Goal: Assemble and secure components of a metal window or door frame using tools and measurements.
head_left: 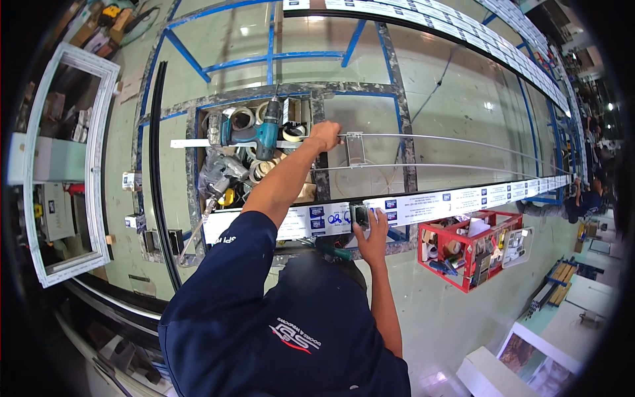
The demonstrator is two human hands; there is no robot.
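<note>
My left hand (324, 136) reaches across a frame bench, its fingers closed at the end of a thin metal rod (423, 136). Just right of it, a small clear-and-metal bracket (356, 149) spans this rod and a second, parallel rod (450, 167). Nearer me lies a long profile (291, 223) covered in white printed film, with blue handwriting on it. My right hand (374, 235) is at this profile, thumb and fingers against a small dark block (359, 215) on it. A green-handled tool (334, 252) sits just below the profile, partly hidden.
Left of my left hand, a teal cordless drill (266, 132) lies on a bin of tape rolls (259, 172) and tools. A red tool crate (469, 255) stands at right. Blue frame bars (271, 59) and film-covered profiles (423, 16) lie beyond; a white window frame (99, 165) stands left.
</note>
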